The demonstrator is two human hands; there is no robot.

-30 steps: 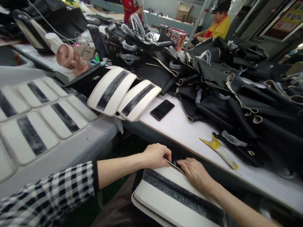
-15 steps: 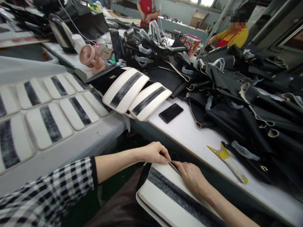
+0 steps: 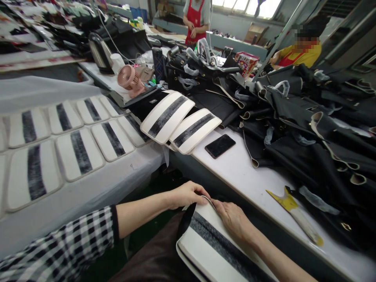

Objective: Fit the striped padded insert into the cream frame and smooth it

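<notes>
A white padded panel (image 3: 205, 250) with a dark fuzzy stripe down its middle lies on my lap, below the table's edge. My left hand (image 3: 188, 194) pinches the panel's far corner, where a black edge strip folds over. My right hand (image 3: 232, 219) presses on the same end of the panel, fingers closed against its thin raised edge. The two hands almost touch at that corner.
Several matching striped panels (image 3: 79, 152) lie in rows on the left table; two more (image 3: 179, 121) lean at the corner. A phone (image 3: 220, 145), a yellow-smeared scraper (image 3: 296, 213), a pink fan (image 3: 129, 78) and heaped black leather pieces (image 3: 308, 129) cover the right table. Two people work at the back.
My view has tilted up and left, so the tables sit lower and further right in frame. Both hands stay on the panel's corner, drawn slightly closer together.
</notes>
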